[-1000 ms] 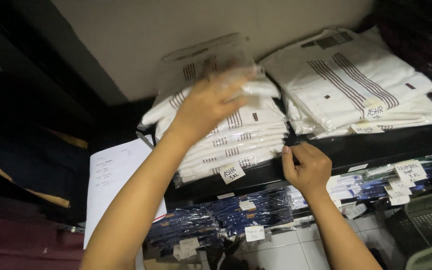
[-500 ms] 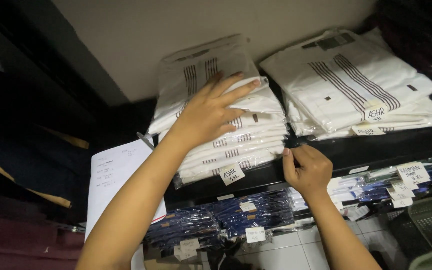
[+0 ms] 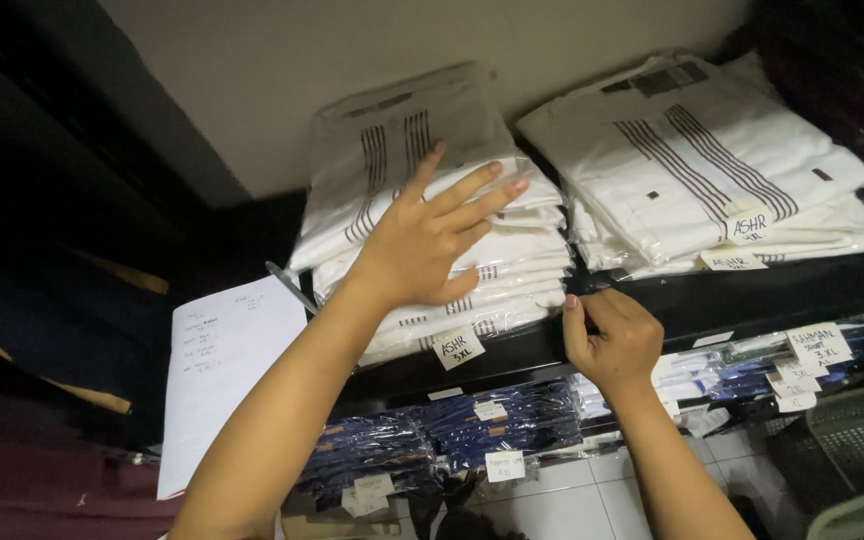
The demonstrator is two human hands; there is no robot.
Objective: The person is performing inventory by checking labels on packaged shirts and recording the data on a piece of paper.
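A stack of white folded shirts (image 3: 512, 270) in clear plastic bags, with dark stripes, lies on a dark shelf (image 3: 712, 300). My left hand (image 3: 430, 235) rests flat on the front of this stack with fingers spread. My right hand (image 3: 607, 335) is at the stack's lower right corner by the shelf edge, fingers curled and pinching near the bottom bag. A small paper tag (image 3: 458, 348) hangs from the stack's front.
A second stack of white striped shirts (image 3: 702, 170) with tags lies to the right. Bagged blue garments (image 3: 472, 430) with tags fill the shelf below. A white paper sheet (image 3: 222, 370) hangs at left. Grey plastic baskets (image 3: 857, 450) stand at lower right.
My left hand has slid down from the top bag onto the front of the stack, uncovering the top bag. My right hand has stayed at the shelf edge.
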